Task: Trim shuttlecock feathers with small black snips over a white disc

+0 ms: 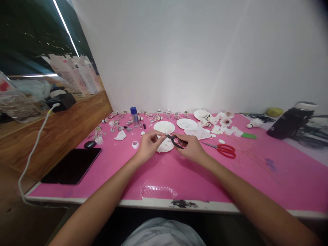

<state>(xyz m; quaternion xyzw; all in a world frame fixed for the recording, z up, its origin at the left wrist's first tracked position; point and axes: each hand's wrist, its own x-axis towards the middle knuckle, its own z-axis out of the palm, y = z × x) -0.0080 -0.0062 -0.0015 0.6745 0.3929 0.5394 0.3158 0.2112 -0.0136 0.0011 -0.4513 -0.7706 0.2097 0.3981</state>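
My right hand (192, 147) is wrapped round the dark handles of small pliers (170, 137), whose jaws point left. At the jaws' tip, my left hand (148, 147) pinches with thumb and forefinger. What sits in that pinch is too small to make out. Both hands are above a white paper plate (165, 148) with small bits on it. Just behind it lies another white plate (164, 125), and a third white plate (187, 123) lies to its right. To the right of my right hand rest red-handled scissors (225, 150).
Several shuttlecocks (168, 113) line the back by the wall. A blue-capped bottle (134, 117), a small open white jar (135, 144) and a white tray (197, 133) surround the plates. A black tablet (72, 166) lies left; a black water bottle (291, 121) lies tilted right.
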